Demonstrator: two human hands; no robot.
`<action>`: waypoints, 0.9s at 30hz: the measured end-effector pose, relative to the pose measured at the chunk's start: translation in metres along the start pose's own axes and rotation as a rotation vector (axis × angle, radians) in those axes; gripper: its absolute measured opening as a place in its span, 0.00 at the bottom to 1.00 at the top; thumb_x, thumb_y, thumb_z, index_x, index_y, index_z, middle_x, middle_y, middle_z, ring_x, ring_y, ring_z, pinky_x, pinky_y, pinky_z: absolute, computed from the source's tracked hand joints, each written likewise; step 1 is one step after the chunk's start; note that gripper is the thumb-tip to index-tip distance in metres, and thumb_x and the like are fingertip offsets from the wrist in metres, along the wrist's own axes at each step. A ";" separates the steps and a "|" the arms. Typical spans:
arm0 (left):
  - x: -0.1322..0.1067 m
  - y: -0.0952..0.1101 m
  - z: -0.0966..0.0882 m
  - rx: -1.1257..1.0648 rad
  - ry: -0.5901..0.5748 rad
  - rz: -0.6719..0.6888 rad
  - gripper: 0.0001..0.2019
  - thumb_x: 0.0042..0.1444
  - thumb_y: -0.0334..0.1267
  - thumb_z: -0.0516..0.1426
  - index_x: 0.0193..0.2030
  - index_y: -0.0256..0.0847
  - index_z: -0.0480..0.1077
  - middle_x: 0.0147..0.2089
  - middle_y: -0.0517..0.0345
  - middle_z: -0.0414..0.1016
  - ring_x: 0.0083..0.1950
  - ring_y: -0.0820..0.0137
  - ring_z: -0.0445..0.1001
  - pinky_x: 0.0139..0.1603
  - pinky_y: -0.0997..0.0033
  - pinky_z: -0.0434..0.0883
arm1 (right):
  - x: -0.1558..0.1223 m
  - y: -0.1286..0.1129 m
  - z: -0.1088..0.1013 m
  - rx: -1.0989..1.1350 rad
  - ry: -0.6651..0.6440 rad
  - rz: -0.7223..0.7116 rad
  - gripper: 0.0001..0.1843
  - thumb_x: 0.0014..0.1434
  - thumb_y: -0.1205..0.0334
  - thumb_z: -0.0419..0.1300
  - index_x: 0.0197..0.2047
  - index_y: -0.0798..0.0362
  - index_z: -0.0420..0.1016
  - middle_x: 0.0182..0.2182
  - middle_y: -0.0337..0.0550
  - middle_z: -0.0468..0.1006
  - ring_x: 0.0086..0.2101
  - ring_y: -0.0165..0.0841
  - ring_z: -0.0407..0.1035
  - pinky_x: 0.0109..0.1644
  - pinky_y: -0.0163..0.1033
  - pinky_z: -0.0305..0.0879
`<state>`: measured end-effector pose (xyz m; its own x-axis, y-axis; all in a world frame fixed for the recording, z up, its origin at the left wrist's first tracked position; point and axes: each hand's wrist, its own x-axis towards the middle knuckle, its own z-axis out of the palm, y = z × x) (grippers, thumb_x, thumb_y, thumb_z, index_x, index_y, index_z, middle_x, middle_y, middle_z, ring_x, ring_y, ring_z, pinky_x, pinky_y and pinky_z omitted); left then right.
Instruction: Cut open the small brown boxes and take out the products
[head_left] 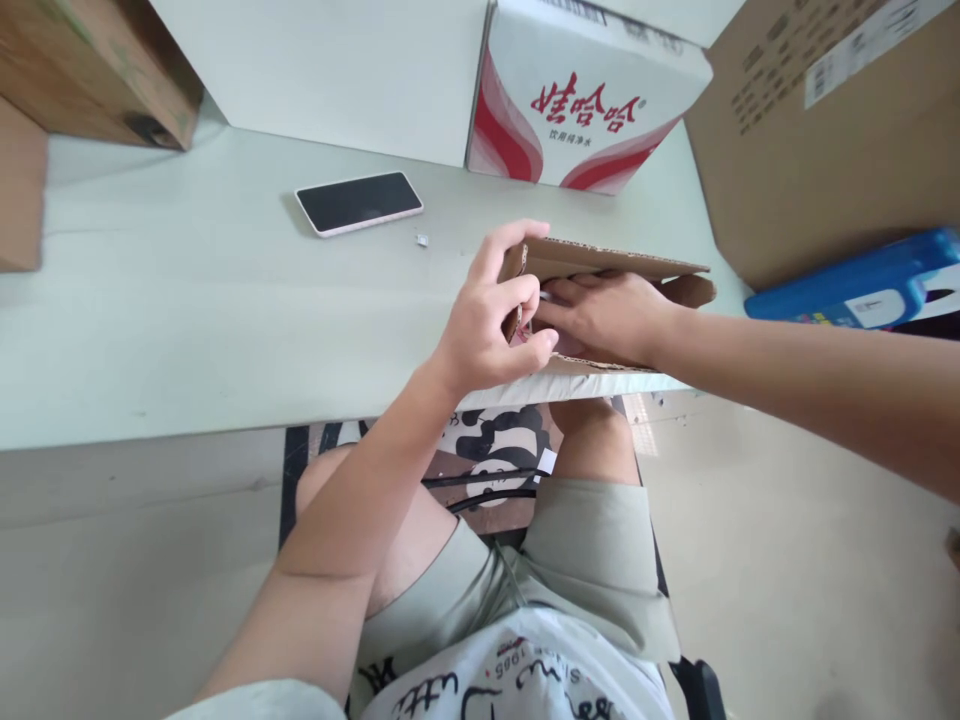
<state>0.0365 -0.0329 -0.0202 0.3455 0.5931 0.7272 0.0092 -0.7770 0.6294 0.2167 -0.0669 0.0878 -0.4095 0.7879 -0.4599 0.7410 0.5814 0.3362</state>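
A small open cardboard box (611,262) lies at the front edge of the pale table (187,320). My left hand (491,320) grips the box's left end flap, thumb below and fingers curled over the top. My right hand (604,315) reaches inside the box from the right, fingers pointing left toward a small pale item that is mostly hidden; whether it holds that item I cannot tell.
A phone (358,202) lies face up on the table, a tiny white scrap (422,240) beside it. A white and red carton (585,95) stands behind, a large brown carton (825,130) and a blue package (855,285) at right, wooden crates (97,70) at far left.
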 end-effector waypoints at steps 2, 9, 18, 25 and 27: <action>-0.001 0.000 -0.001 -0.018 -0.049 -0.036 0.20 0.56 0.60 0.64 0.42 0.46 0.72 0.77 0.44 0.59 0.70 0.43 0.69 0.65 0.35 0.73 | -0.002 0.001 0.002 0.016 0.042 -0.010 0.28 0.73 0.50 0.51 0.71 0.45 0.67 0.60 0.57 0.77 0.54 0.52 0.76 0.48 0.49 0.70; -0.006 -0.008 -0.013 -0.194 -0.256 -0.111 0.67 0.41 0.72 0.71 0.81 0.58 0.40 0.84 0.47 0.44 0.85 0.39 0.46 0.80 0.32 0.57 | -0.024 0.005 0.016 0.131 0.199 -0.039 0.33 0.66 0.51 0.62 0.73 0.40 0.67 0.60 0.54 0.79 0.52 0.49 0.78 0.51 0.51 0.76; 0.002 0.003 -0.021 -0.293 -0.365 -0.165 0.70 0.39 0.64 0.75 0.82 0.53 0.40 0.83 0.45 0.50 0.83 0.39 0.53 0.83 0.40 0.59 | -0.064 0.005 -0.002 0.385 0.267 0.045 0.27 0.63 0.52 0.63 0.65 0.41 0.74 0.61 0.46 0.80 0.53 0.48 0.80 0.50 0.52 0.78; 0.005 0.015 -0.020 -0.352 -0.294 -0.148 0.69 0.41 0.67 0.73 0.82 0.59 0.37 0.83 0.49 0.50 0.82 0.40 0.55 0.80 0.38 0.62 | -0.107 0.011 -0.048 0.470 0.372 0.107 0.18 0.62 0.49 0.64 0.54 0.38 0.75 0.52 0.47 0.83 0.43 0.47 0.79 0.40 0.53 0.79; 0.005 0.015 -0.021 -0.368 -0.277 -0.138 0.69 0.42 0.68 0.72 0.82 0.60 0.36 0.83 0.49 0.49 0.82 0.40 0.55 0.80 0.37 0.62 | -0.119 0.016 -0.057 0.471 0.396 0.118 0.18 0.60 0.51 0.65 0.54 0.33 0.73 0.52 0.44 0.82 0.39 0.44 0.78 0.37 0.51 0.79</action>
<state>0.0190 -0.0375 -0.0017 0.6020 0.5682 0.5611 -0.2426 -0.5393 0.8064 0.2466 -0.1396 0.1950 -0.4102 0.9091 -0.0725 0.9112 0.4052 -0.0742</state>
